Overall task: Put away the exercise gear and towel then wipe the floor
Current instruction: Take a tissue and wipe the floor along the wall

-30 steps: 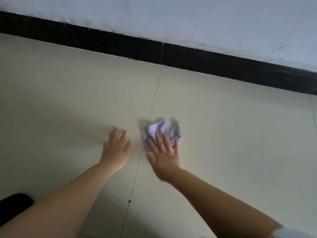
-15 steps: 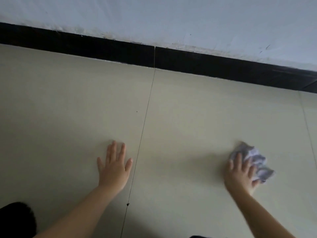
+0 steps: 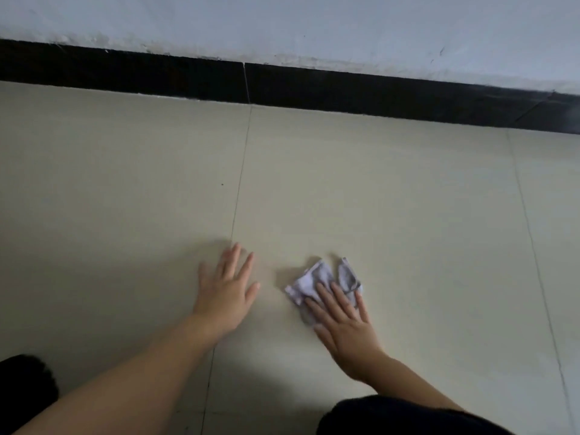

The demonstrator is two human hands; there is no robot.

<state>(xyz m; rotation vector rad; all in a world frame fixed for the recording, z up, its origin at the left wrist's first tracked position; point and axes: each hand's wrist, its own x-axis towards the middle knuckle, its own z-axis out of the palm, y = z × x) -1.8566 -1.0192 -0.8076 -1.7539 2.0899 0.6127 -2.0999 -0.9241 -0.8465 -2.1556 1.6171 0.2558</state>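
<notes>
Here the right hand lies flat, fingers spread, pressing the crumpled cloth onto the floor, lower centre of the frame. The left hand rests flat and empty just left; unwiped tile lies rightward, likely next.

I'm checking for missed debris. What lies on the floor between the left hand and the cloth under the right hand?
Nothing: the head view shows bare tile between the left hand and the cloth.
</notes>
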